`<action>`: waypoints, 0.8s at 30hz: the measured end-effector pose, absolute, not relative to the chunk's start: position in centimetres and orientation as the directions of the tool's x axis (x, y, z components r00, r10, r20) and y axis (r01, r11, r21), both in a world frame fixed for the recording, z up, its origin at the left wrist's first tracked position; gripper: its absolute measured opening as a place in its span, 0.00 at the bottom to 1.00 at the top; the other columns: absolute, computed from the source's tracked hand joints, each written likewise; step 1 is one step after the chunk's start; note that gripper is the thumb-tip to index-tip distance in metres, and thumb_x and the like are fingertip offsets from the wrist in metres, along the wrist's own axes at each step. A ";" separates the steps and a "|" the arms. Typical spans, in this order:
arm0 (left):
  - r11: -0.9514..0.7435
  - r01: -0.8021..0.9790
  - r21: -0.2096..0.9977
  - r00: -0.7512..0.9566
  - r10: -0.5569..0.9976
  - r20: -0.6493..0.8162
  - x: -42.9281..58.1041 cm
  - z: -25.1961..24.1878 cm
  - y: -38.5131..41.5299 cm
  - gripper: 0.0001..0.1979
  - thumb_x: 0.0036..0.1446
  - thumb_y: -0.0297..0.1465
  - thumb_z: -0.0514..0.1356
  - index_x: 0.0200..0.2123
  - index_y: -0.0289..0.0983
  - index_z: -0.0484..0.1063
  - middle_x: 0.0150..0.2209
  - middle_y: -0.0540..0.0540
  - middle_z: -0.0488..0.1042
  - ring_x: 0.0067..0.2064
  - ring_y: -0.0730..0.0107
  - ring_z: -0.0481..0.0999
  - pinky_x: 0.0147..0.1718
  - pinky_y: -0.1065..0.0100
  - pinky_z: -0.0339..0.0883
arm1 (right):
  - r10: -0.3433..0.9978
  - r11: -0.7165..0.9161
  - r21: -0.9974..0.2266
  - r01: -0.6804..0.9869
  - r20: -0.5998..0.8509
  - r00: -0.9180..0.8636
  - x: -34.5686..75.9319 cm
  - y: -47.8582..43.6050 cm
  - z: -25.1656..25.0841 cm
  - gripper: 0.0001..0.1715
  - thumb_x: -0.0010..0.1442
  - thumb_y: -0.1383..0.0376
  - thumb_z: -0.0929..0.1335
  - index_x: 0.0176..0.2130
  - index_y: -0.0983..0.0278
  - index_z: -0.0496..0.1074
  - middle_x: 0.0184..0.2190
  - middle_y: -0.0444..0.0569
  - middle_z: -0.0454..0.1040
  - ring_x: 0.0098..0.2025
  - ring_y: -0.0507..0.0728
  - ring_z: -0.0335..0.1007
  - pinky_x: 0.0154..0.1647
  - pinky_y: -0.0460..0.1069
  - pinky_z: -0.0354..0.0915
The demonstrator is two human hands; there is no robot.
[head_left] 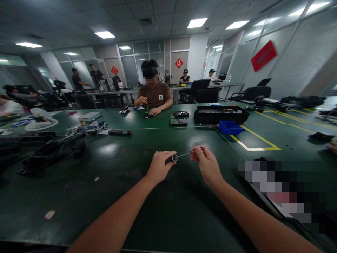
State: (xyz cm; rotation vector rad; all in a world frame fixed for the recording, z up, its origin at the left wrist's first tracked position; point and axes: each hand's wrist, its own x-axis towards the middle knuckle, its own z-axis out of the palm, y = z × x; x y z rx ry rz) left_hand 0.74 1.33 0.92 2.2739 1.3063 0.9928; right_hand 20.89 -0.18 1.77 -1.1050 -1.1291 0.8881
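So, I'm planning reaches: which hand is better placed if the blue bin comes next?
Probably the right hand: it's nearer the blue bin than the left hand, though both are occupied.

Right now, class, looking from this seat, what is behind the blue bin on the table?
A long black tray stands behind the blue bin. The bin covers part of the tray's near side, so that part cannot be seen.

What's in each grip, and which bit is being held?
The left grip pinches a small round thing by its sides. The right grip seems to pinch a thin rod by its right end. They're too small to name exactly.
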 end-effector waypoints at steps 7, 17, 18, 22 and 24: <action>-0.508 0.614 0.604 0.328 0.860 0.390 0.8 0.9 1.3 0.20 0.58 0.28 0.65 0.54 0.46 0.72 0.54 0.46 0.75 0.56 0.59 0.71 0.62 0.47 0.53 | 0.938 0.272 -0.957 0.097 0.287 0.194 21.1 -0.5 2.1 0.20 0.63 0.49 0.66 0.40 0.63 0.72 0.34 0.49 0.77 0.35 0.56 0.74 0.39 0.54 0.71; -0.499 0.603 0.622 0.318 0.866 0.387 0.8 0.9 1.2 0.20 0.58 0.29 0.65 0.54 0.46 0.72 0.54 0.47 0.75 0.55 0.59 0.71 0.62 0.47 0.53 | 0.930 0.258 -0.930 0.260 0.312 0.193 21.1 -0.9 2.9 0.22 0.63 0.48 0.65 0.38 0.64 0.74 0.30 0.49 0.77 0.32 0.57 0.73 0.36 0.53 0.67; -0.499 0.605 0.620 0.317 0.866 0.387 0.8 0.9 1.3 0.20 0.58 0.29 0.65 0.54 0.46 0.72 0.54 0.47 0.75 0.55 0.59 0.71 0.62 0.48 0.53 | 0.931 0.248 -0.922 0.296 0.311 0.189 21.1 -1.1 3.1 0.23 0.62 0.47 0.66 0.37 0.64 0.74 0.28 0.49 0.76 0.31 0.57 0.72 0.34 0.52 0.66; -0.494 0.617 0.612 0.316 0.869 0.382 0.8 0.9 1.2 0.20 0.58 0.28 0.65 0.54 0.46 0.73 0.54 0.47 0.75 0.55 0.59 0.71 0.62 0.47 0.53 | 0.927 0.219 -0.872 0.438 0.326 0.185 21.0 -1.6 3.9 0.22 0.60 0.47 0.67 0.32 0.63 0.74 0.22 0.46 0.73 0.25 0.56 0.68 0.27 0.51 0.61; -0.490 0.624 0.609 0.319 0.871 0.374 0.8 0.9 1.2 0.20 0.58 0.28 0.65 0.54 0.45 0.73 0.54 0.46 0.75 0.56 0.58 0.71 0.63 0.46 0.52 | 0.920 0.266 -0.870 0.416 0.357 0.159 20.9 -1.8 4.0 0.18 0.61 0.51 0.66 0.38 0.63 0.73 0.26 0.47 0.75 0.28 0.57 0.71 0.30 0.51 0.63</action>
